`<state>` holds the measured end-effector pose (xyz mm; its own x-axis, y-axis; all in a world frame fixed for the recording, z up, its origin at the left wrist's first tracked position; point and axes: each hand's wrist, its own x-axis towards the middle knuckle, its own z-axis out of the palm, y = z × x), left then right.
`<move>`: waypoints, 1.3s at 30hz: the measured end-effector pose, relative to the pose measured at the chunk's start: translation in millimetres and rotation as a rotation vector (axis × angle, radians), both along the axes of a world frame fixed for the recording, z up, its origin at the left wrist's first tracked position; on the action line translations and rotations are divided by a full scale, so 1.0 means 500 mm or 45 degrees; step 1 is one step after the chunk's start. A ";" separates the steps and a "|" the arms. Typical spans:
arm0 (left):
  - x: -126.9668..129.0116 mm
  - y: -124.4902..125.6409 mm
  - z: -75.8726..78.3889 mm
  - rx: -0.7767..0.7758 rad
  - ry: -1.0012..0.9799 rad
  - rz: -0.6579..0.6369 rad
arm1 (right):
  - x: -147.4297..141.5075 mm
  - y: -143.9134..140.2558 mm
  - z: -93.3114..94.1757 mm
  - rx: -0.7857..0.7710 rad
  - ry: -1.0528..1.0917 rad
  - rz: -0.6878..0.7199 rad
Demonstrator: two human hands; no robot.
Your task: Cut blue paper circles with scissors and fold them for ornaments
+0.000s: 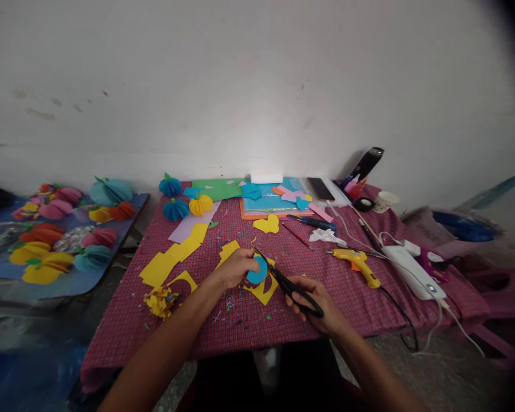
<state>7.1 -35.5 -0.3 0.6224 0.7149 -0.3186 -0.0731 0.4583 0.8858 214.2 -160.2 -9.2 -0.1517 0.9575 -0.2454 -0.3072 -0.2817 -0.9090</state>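
My left hand (pixel 239 267) pinches a round blue paper disc (pixel 257 270) between thumb and fingers over the middle of the table. Yellow paper (pixel 264 290) with a curved cut edge shows just below the disc; whether it is attached to what I hold, I cannot tell. My right hand (pixel 311 302) is wrapped round the handles of black scissors (pixel 289 286). The blades point up and left, reaching the disc's right edge. Yellow paper sheets (pixel 171 260) and a heap of yellow scraps (pixel 161 301) lie left of my left hand.
Paper pumpkins (pixel 175 209) stand at the table's back left, with more on a blue side table (pixel 81 280). To the right lie a yellow glue gun (pixel 356 264), a white power strip (pixel 412 272), a phone (pixel 320 189), a paper cup (pixel 385 201) and trailing cables.
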 end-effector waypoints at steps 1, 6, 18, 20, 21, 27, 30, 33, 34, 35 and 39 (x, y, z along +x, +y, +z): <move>0.000 0.000 0.000 -0.002 -0.001 -0.004 | 0.000 0.000 -0.001 0.001 -0.004 0.002; -0.001 0.000 0.000 -0.006 0.022 0.007 | 0.004 -0.001 -0.008 0.010 -0.015 0.013; -0.003 0.001 -0.004 0.019 0.058 -0.036 | 0.005 0.001 -0.004 -0.011 0.042 0.038; -0.003 0.001 -0.003 0.018 0.059 -0.036 | 0.003 0.002 -0.005 -0.011 0.037 0.034; -0.003 0.001 -0.003 0.016 0.060 -0.041 | 0.003 0.002 -0.006 -0.009 0.031 0.032; -0.004 0.002 -0.002 0.008 0.065 -0.061 | 0.009 0.001 -0.009 0.008 -0.020 0.039; -0.004 0.001 -0.001 0.012 0.071 -0.071 | 0.013 0.001 -0.009 0.006 -0.043 0.045; -0.004 0.001 -0.001 0.005 0.080 -0.077 | 0.014 0.001 -0.007 -0.004 -0.057 0.047; -0.004 0.001 -0.001 0.004 0.082 -0.080 | 0.014 0.001 -0.006 -0.010 -0.057 0.051; -0.004 0.001 0.000 0.004 0.084 -0.084 | 0.014 0.002 -0.004 -0.016 -0.054 0.057; -0.005 0.002 -0.001 0.011 0.112 -0.103 | 0.015 0.003 0.000 -0.030 -0.041 0.075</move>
<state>4.7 -34.5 -0.9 0.6483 0.6664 -0.3682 0.0420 0.4516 0.8913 221.6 -158.5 -9.2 -0.1994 0.9409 -0.2738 -0.2598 -0.3201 -0.9110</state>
